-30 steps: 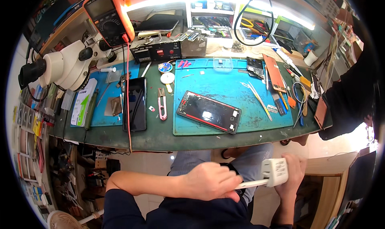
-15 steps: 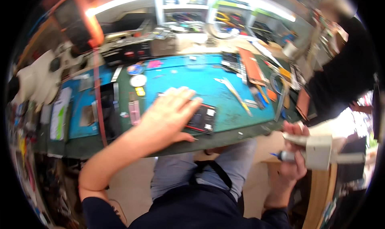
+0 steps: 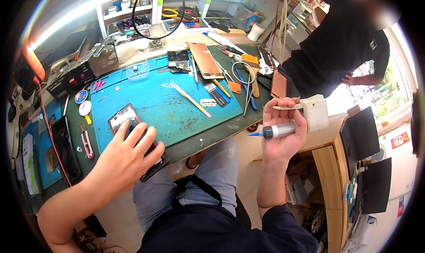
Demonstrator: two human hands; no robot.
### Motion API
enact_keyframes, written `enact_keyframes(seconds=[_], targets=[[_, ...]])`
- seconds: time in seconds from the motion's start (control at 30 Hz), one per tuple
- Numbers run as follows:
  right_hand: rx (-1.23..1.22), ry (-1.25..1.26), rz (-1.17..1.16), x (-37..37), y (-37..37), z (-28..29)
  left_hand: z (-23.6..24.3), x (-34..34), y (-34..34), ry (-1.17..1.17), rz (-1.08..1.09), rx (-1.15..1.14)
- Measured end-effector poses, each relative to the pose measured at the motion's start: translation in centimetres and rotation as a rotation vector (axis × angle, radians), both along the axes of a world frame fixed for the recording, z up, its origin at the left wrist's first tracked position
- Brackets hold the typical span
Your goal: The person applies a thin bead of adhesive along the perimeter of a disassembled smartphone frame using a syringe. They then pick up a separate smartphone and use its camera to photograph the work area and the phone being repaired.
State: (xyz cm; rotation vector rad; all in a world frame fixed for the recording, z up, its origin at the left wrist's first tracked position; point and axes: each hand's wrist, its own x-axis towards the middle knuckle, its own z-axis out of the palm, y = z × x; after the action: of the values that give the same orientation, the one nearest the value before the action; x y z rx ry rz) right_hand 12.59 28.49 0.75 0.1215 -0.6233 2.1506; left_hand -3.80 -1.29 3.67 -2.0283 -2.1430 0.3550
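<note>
The left hand (image 3: pixel 126 155) lies palm down over the phone (image 3: pixel 124 114) at the lower left of the frame, fingers spread across its middle; whether they have closed around its sides I cannot tell. One end of the phone shows beyond the fingertips on the blue mat (image 3: pixel 150 109), and the other comes out under the thumb at the bench's front edge, above the person's lap. Right of centre, the right hand (image 3: pixel 283 147) is curled, palm up, around a syringe (image 3: pixel 279 130) (its blue tip points left), with a white block (image 3: pixel 315 113) against its outer side. A stretch of mat separates the phone from the tweezers (image 3: pixel 189 99) near mid-frame. On the phone's left, scissors-like pink snips (image 3: pixel 86 141) lie close to the mat's left edge. The right hand is off the bench, past its front edge.
</note>
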Motion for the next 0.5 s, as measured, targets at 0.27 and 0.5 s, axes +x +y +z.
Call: enact_keyframes(seconds=[0.27,0.5], targets=[[0.044,0.029,0.017,-0.5,-0.9,0.5,-2.4,1.4,-3.2,-0.056,-0.076,0.299],[0.081,0.003,-0.008,-1.4,-1.5,0.4,-3.6,1.8,-4.4,-0.319,0.128,0.387]])
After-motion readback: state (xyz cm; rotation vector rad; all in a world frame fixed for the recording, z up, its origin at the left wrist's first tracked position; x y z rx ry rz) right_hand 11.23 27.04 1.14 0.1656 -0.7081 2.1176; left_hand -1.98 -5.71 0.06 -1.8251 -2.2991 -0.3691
